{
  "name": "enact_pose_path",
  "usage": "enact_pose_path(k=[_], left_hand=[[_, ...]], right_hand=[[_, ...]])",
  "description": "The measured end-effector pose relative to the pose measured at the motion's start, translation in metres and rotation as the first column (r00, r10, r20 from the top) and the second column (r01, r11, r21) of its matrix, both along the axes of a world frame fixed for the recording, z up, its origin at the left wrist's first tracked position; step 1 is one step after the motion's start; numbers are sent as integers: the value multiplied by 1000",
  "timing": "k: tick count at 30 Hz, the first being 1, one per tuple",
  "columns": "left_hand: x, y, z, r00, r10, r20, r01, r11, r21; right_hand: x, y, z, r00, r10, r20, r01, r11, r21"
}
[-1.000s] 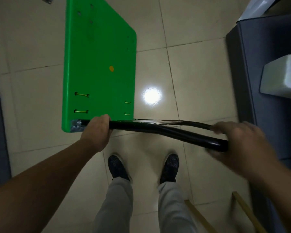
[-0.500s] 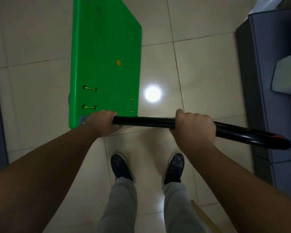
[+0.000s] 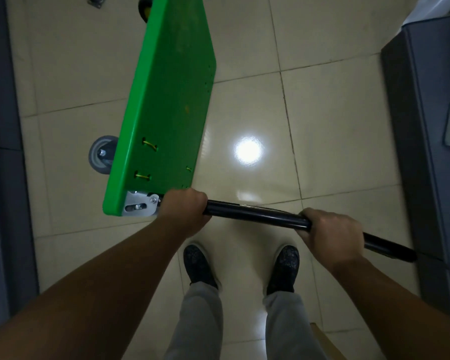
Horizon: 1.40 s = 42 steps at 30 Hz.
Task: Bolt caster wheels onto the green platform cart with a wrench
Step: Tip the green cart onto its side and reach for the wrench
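Both hands clench the black handle (image 3: 255, 213): left hand (image 3: 183, 210) beside the hinge bracket (image 3: 140, 205), right hand (image 3: 331, 232) further along; green platform cart (image 3: 166, 100) appears rigid, bulky, moderately heavy; grey caster (image 3: 102, 154) fitted; handle judged the soundest hold.

A wheel (image 3: 102, 154) is sticking out at the left edge of the cart (image 3: 166, 100), another wheel (image 3: 143, 7) at its far left. The handle (image 3: 257, 215) is running from the cart's near end off to its right, the left hand (image 3: 183, 211) gripping it beside the cart, the right hand (image 3: 333, 235) gripping it farther right. A cabinet (image 3: 426, 126) is standing well right of the cart.
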<state>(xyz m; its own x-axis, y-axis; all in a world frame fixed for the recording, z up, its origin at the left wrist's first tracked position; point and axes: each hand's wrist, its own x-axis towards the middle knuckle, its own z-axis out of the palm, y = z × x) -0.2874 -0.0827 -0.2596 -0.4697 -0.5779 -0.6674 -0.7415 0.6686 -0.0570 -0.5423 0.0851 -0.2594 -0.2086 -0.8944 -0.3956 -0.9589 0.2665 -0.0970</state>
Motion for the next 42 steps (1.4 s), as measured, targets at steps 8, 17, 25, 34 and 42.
enact_pose_path(k=[8, 17, 25, 34, 42], left_hand=[[4, 19, -37, 999, 3, 49, -5, 1000, 30], [-12, 33, -66, 998, 47, 36, -47, 999, -3], [3, 58, -32, 969, 148, -199, -148, 989, 16], [-37, 97, 149, 651, 479, -589, -586, 810, 10], [-65, 80, 236, 481, 623, -617, -782, 623, 19]], right_hand=[[2, 16, -57, 999, 12, 41, -10, 998, -56], [-29, 10, -98, 998, 32, 54, -25, 993, -111], [-29, 2, -67, 994, 81, 80, -98, 964, 246], [-29, -29, 172, 902, 356, 243, -398, 905, 149], [-68, -102, 270, 854, 478, 204, -483, 875, -29]])
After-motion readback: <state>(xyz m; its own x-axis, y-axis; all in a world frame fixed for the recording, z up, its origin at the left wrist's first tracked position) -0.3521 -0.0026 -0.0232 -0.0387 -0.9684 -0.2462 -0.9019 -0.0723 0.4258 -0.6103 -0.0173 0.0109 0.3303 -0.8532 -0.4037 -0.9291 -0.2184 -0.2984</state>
